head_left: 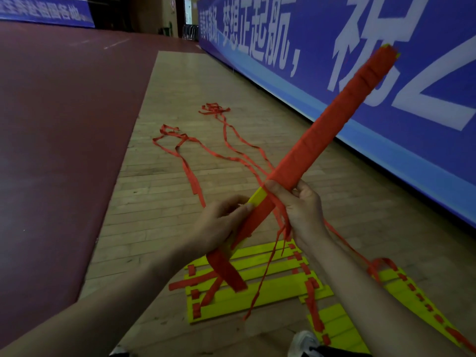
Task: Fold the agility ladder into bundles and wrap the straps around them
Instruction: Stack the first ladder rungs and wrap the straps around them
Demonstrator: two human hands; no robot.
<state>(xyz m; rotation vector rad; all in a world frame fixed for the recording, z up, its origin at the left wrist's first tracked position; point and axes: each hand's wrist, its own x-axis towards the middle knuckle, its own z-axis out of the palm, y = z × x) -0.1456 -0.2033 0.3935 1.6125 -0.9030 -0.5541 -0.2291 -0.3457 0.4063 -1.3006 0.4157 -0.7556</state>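
Observation:
A long bundle of yellow ladder rungs (334, 124), almost fully wound in red strap, slants from lower left up to the upper right. My left hand (219, 228) grips its lower part, where a bare yellow patch shows. My right hand (301, 207) holds the bundle just above and pinches the red strap against it. Loose red strap (224, 155) trails from the bundle across the wooden floor. Below my hands lies a flat stack of yellow rungs (257, 284) with red straps through them. A second stack (340, 328) lies to its right.
A blue banner wall (386, 73) with white characters runs along the right. Dark red court flooring (56, 124) borders the wooden strip on the left. A white shoe (304, 343) shows at the bottom edge.

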